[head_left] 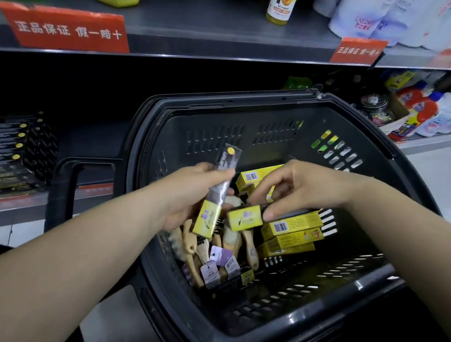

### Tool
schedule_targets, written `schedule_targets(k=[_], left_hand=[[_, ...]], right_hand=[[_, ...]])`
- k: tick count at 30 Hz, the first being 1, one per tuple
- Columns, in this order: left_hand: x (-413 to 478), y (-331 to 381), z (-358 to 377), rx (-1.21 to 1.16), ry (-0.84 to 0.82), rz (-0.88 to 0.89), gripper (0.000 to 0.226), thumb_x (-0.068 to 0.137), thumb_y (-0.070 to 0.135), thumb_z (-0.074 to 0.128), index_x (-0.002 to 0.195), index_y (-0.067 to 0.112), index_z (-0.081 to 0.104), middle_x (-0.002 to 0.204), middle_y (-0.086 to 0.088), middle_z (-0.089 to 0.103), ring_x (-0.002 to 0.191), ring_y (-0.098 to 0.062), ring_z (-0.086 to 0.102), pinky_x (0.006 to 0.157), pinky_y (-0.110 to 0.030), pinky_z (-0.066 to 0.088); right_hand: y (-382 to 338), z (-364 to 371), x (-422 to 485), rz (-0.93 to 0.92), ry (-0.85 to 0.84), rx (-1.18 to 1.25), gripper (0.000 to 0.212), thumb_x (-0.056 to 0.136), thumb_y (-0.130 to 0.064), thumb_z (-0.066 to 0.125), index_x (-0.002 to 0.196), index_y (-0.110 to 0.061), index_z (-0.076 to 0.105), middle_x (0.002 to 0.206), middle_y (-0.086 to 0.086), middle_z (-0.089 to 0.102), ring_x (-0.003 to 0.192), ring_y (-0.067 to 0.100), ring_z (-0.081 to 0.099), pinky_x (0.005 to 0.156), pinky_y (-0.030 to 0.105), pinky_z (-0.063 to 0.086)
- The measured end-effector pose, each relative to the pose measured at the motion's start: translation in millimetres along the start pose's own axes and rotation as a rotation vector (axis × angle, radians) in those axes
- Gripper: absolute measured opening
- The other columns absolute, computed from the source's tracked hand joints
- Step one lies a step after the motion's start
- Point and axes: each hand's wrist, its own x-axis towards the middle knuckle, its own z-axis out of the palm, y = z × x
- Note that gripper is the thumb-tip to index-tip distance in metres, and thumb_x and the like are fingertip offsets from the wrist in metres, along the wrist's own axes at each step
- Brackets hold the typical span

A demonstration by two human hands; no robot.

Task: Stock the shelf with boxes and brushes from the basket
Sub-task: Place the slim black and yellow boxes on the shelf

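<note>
A black plastic basket (255, 325) fills the middle of the view. Inside lie several yellow boxes (292, 239) at the right and several wooden-handled brushes (225, 246) with paper tags at the left. My left hand (191, 196) grips a long black-and-yellow box (218, 195), tilted, above the brushes. My right hand (297, 190) pinches a second black-and-yellow box (244, 218) by its dark end, just over the yellow boxes. Part of that box is hidden under my fingers.
A low shelf (15, 207) at the left carries a stack of matching dark boxes (9, 155). The basket's handle (62, 196) stands before it. Bottles and pouches (424, 113) fill the right of the shelf. An upper shelf (211, 39) with red labels hangs above.
</note>
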Motion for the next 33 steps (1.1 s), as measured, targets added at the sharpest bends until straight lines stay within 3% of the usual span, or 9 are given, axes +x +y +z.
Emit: schedule_targets(k=[3,6,10,14,17,23,29,31,33], left_hand=[[-1.9,-5.4,5.0,0.240,-0.108,-0.025,0.031,0.087,0.042,0.060,0.113,0.028,0.052,0.096,0.000,0.074,0.087,-0.003,0.064,0.088,-0.024,0.047],[-2.8,-5.9,3.5,0.345,-0.136,-0.018,0.025,0.084,0.045,0.061,0.105,0.036,0.052,0.096,0.005,0.072,0.081,0.010,0.060,0.062,-0.005,0.042],[-5.3,-6.8,0.5,0.431,-0.236,-0.028,0.051,0.073,0.035,0.075,0.119,0.029,0.056,0.113,0.009,0.065,0.108,-0.003,0.055,0.085,-0.015,0.040],[-2.1,-6.8,-0.7,0.382,-0.158,-0.046,0.033,0.076,0.029,0.075,0.107,0.028,0.064,0.110,0.005,0.067,0.104,-0.006,0.057,0.086,-0.022,0.043],[1.0,-7.3,-2.3,0.330,-0.052,-0.068,0.024,0.082,0.023,0.071,0.105,0.023,0.065,0.108,0.000,0.066,0.106,-0.015,0.057,0.097,-0.033,0.043],[-0.8,-8.1,-0.1,0.246,-0.061,-0.072,0.021,0.084,0.026,0.068,0.104,0.023,0.066,0.102,0.002,0.069,0.096,-0.011,0.061,0.081,-0.026,0.048],[8.9,-13.4,-5.7,0.317,0.161,0.013,0.044,0.079,0.035,0.073,0.117,0.016,0.058,0.111,-0.003,0.066,0.105,-0.021,0.060,0.096,-0.036,0.046],[11.5,-14.2,-9.0,0.333,0.179,0.015,0.049,0.078,0.034,0.075,0.118,0.014,0.056,0.112,-0.008,0.066,0.105,-0.027,0.062,0.097,-0.044,0.047],[13.0,-14.5,-11.4,0.330,0.170,-0.003,0.048,0.077,0.031,0.076,0.116,0.013,0.056,0.111,-0.010,0.065,0.104,-0.029,0.062,0.096,-0.046,0.048]], right_hand=[[0.4,13.8,9.1,0.031,0.081,-0.063,0.045,0.060,-0.025,0.087,0.090,-0.021,0.054,0.096,0.001,0.067,0.068,0.003,0.061,0.062,0.022,0.049],[-1.7,20.6,15.2,0.064,0.149,-0.114,0.058,0.055,-0.033,0.088,0.089,-0.025,0.042,0.089,-0.003,0.065,0.074,0.020,0.065,0.066,0.039,0.052],[1.1,18.3,13.0,0.065,0.174,-0.064,0.066,0.047,-0.037,0.088,0.093,-0.028,0.042,0.067,-0.022,0.065,0.059,0.010,0.059,0.059,0.028,0.046],[8.1,13.5,12.6,0.047,0.308,-0.048,0.058,0.058,-0.045,0.081,0.104,-0.035,0.047,0.104,-0.020,0.057,0.088,0.001,0.062,0.070,0.012,0.048],[17.8,13.9,18.2,0.187,0.397,0.042,0.041,0.085,-0.043,0.060,0.119,-0.021,0.051,0.120,-0.002,0.059,0.100,0.014,0.063,0.086,0.027,0.052],[12.8,38.7,35.2,0.119,0.351,0.479,0.020,0.096,-0.026,0.049,0.106,-0.010,0.058,0.092,0.005,0.068,0.060,0.009,0.067,0.058,0.017,0.054],[31.9,57.6,52.4,0.159,0.200,0.850,0.048,0.091,-0.057,0.034,0.113,-0.020,0.056,0.098,0.003,0.066,0.081,0.019,0.066,0.079,0.034,0.056],[49.4,73.2,60.9,0.326,0.004,0.541,0.042,0.093,-0.053,0.037,0.112,-0.020,0.055,0.104,0.005,0.063,0.092,0.023,0.065,0.081,0.033,0.053],[69.3,92.3,71.7,0.434,-0.342,-0.133,0.039,0.097,-0.040,0.044,0.125,-0.015,0.050,0.120,0.011,0.058,0.105,0.030,0.061,0.084,0.033,0.049]])
